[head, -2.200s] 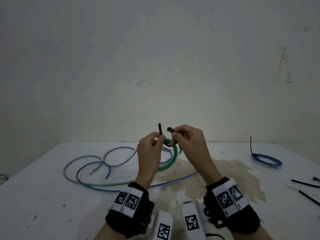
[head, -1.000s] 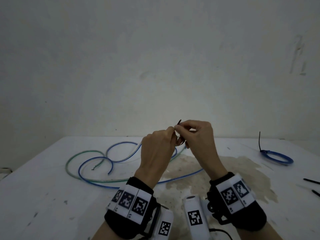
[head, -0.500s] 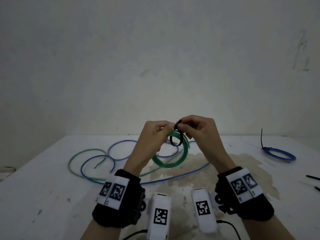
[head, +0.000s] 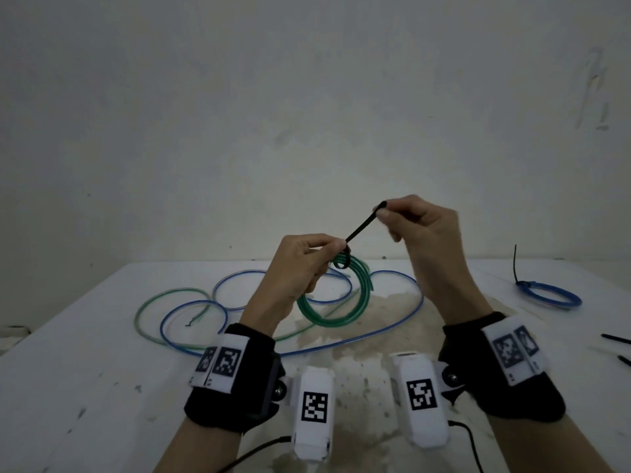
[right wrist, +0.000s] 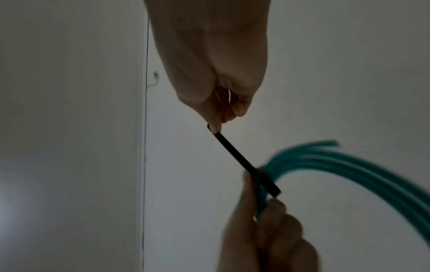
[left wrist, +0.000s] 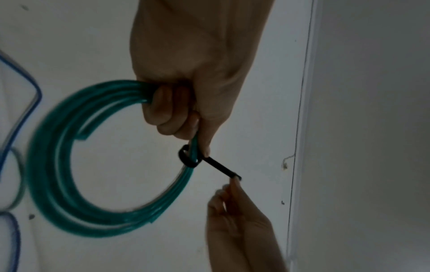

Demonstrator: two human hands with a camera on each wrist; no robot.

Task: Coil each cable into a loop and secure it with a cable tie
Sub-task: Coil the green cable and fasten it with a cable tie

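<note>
At the far left of the head view, loose cables lie on the white table point(head: 85, 336): a pale green cable point(head: 146, 303) and a blue cable point(head: 191, 307), looping over each other and trailing toward the middle of the frame.

Left of centre, your left hand point(head: 300, 264) is raised above the table. Its fingers point(left wrist: 167, 110) are curled around the green coil point(head: 333, 307), and the thumb presses the strands against them near the top of the coil. The coil hangs below that hand, clear of the table, in several turns. In the left wrist view the coil point(left wrist: 69, 165) fills the left half of the frame, with a cut end showing on the inside of the ring.

A black cable tie point(head: 362, 227) is looped around the coil's strands just beside your left thumb. The loop point(left wrist: 189, 156) looks snug, though blur hides whether it is fully tight. The tie's tail runs straight, up and to the right, to your right hand.

Right of centre, your right hand point(head: 423, 227) is held higher than the left. Its thumb and forefinger pinch the end of the tail, and the other fingers point(right wrist: 237, 108) are curled in toward the palm. In the right wrist view the tail point(right wrist: 235, 156) crosses the middle of the frame, slanting down to the coil.

Toward the right edge, a blue coil point(head: 549, 297) lies flat on the table, bound by its own black tie point(head: 516, 264), whose tail sticks upward. At the far right edge, two spare black ties point(head: 616, 339) lie on the table, partly cut off by the frame.
</note>
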